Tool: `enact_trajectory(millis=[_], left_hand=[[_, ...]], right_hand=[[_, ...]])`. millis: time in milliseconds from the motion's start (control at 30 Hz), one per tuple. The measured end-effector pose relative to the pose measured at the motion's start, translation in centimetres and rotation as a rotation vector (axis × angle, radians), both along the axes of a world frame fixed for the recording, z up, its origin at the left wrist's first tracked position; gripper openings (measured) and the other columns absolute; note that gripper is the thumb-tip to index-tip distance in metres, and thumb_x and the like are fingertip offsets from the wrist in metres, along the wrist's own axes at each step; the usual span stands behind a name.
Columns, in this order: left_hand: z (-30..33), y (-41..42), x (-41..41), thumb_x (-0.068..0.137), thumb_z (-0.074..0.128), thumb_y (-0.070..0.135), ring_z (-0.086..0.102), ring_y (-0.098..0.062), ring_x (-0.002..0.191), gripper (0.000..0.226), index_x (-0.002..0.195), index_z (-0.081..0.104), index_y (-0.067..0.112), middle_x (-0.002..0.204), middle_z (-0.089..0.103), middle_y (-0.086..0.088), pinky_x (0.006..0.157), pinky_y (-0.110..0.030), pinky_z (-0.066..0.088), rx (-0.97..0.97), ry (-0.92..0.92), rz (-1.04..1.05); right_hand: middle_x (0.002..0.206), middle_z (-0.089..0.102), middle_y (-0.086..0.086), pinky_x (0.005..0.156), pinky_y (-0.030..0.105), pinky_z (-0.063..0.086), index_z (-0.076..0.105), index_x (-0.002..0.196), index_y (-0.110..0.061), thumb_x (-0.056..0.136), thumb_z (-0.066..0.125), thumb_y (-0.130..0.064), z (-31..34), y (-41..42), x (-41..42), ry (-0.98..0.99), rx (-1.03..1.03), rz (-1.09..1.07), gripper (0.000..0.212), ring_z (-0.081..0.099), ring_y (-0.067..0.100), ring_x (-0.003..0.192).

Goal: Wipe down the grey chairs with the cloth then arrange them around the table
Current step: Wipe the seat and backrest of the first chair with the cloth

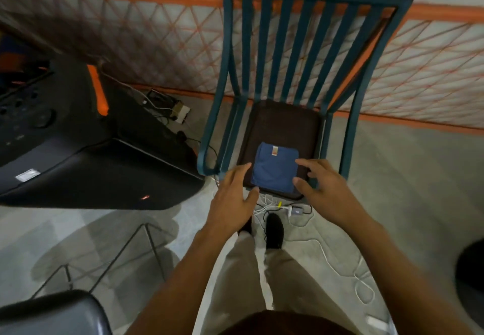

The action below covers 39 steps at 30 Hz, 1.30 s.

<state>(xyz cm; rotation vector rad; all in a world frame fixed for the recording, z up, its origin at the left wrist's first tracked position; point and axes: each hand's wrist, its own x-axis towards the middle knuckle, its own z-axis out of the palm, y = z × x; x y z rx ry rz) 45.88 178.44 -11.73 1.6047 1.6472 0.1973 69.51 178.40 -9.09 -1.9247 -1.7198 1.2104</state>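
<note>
In the upper middle of the frame stands a tall chair with a blue-grey slatted metal back and curved armrests (301,46), close to the patterned orange and white wall (131,33). Its frame looks stiff and rather heavy, so I judge it is best moved by taking the top rail of the back or both armrests, not the thin slats. The dark brown seat pad (285,122) looks firm and flat, a good surface for wiping.

At the left of the frame there is a big black speaker box (91,167), and at the lower left corner a glossy grey chair seat (57,313) shows only in part, with thin wire legs (117,256) near it. No desk is visible here.

In the middle of the frame, on the front half of the seat pad, lies the folded blue cloth with a small label (275,169). It is soft, light and limp; it will unfold if lifted by one corner, so a pinch on two edges, or a whole-palm grab, seems safer.

The left hand (233,196) and the right hand (318,185) are on either side of the cloth, fingers spread and relaxed, holding nothing. The right fingertips are over or at its right edge; I cannot tell if they touch.

White cables (272,205) lie on the floor under the seat, a possible snag.
</note>
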Motion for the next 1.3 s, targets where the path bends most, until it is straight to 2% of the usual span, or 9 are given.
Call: enact_trajectory(millis=[167,500,633,733,833,933,1033,1167,1300], left_hand=[[-6.0,4.7,1.3,0.102,0.059,0.036,0.040,-0.024,0.143,0.060,0.156,0.033,0.030,0.161,0.031,0.000,0.111,-0.043,0.042,-0.058,0.055,-0.100],[-21.4,13.1,3.6,0.102,0.057,0.030,0.040,-0.031,0.141,0.057,0.155,0.037,0.025,0.159,0.034,-0.005,0.111,-0.048,0.042,-0.129,0.161,-0.244],[-27.4,16.4,4.6,0.101,0.058,0.028,0.038,-0.032,0.141,0.058,0.155,0.037,0.022,0.158,0.034,-0.008,0.111,-0.045,0.041,-0.100,0.160,-0.272],[-31.1,18.5,5.6,0.102,0.056,0.027,0.032,-0.032,0.145,0.060,0.157,0.034,0.021,0.163,0.029,-0.007,0.113,-0.044,0.037,-0.062,0.174,-0.326],[-33.8,19.5,6.5,0.104,0.053,0.031,0.019,-0.030,0.153,0.063,0.161,0.026,0.022,0.170,0.015,-0.004,0.119,-0.047,0.030,-0.065,0.212,-0.397],[-35.7,19.1,6.7,0.105,0.049,0.032,0.011,-0.030,0.156,0.063,0.162,0.022,0.023,0.172,0.008,-0.003,0.123,-0.050,0.026,-0.099,0.270,-0.464],[-36.3,18.1,6.3,0.104,0.048,0.027,0.014,-0.030,0.156,0.059,0.160,0.030,0.021,0.170,0.017,-0.004,0.123,-0.048,0.026,-0.043,0.291,-0.485],[-35.6,17.2,6.0,0.101,0.051,0.024,0.041,-0.030,0.137,0.054,0.154,0.041,0.021,0.151,0.046,-0.006,0.108,-0.048,0.043,0.028,0.286,-0.472],[-34.9,16.7,5.8,0.099,0.054,0.026,0.045,-0.031,0.129,0.054,0.151,0.043,0.020,0.143,0.050,-0.008,0.102,-0.045,0.044,-0.004,0.353,-0.491]], right_hand=[[0.137,0.050,0.009,0.101,0.041,0.049,0.054,0.143,-0.018,0.100,0.062,-0.029,-6.3,2.6,-0.1,-0.010,-0.089,-0.114,0.045,0.057,0.029,0.122],[0.132,0.050,0.014,0.093,0.042,0.050,0.058,0.138,-0.017,0.099,0.059,-0.024,-22.7,9.3,-0.2,-0.132,-0.253,-0.214,0.040,0.061,0.036,0.108],[0.142,0.043,0.018,0.102,0.049,0.047,0.053,0.143,-0.014,0.099,0.057,-0.022,-28.8,11.5,0.7,-0.218,-0.256,-0.222,0.045,0.050,0.042,0.126],[0.153,0.033,0.014,0.108,0.051,0.042,0.040,0.153,-0.016,0.100,0.055,-0.022,-32.2,13.1,0.9,-0.276,-0.259,-0.182,0.056,0.037,0.039,0.137],[0.157,0.030,0.012,0.108,0.054,0.041,0.029,0.158,-0.017,0.101,0.052,-0.023,-34.5,14.3,0.6,-0.311,-0.271,-0.132,0.062,0.032,0.037,0.141],[0.156,0.034,0.012,0.108,0.056,0.041,0.030,0.158,-0.017,0.100,0.052,-0.022,-36.1,14.4,0.0,-0.362,-0.310,-0.095,0.062,0.033,0.038,0.141],[0.152,0.041,0.013,0.106,0.054,0.041,0.038,0.154,-0.016,0.097,0.053,-0.017,-36.7,13.8,-0.6,-0.410,-0.277,-0.110,0.059,0.036,0.039,0.138],[0.145,0.046,0.015,0.104,0.051,0.038,0.050,0.146,-0.018,0.095,0.055,-0.016,-36.6,13.2,-0.6,-0.464,-0.274,-0.115,0.052,0.038,0.039,0.133],[0.135,0.048,0.016,0.101,0.052,0.038,0.066,0.127,-0.016,0.094,0.056,-0.016,-36.1,12.3,-0.2,-0.458,-0.269,-0.118,0.034,0.041,0.040,0.127]])
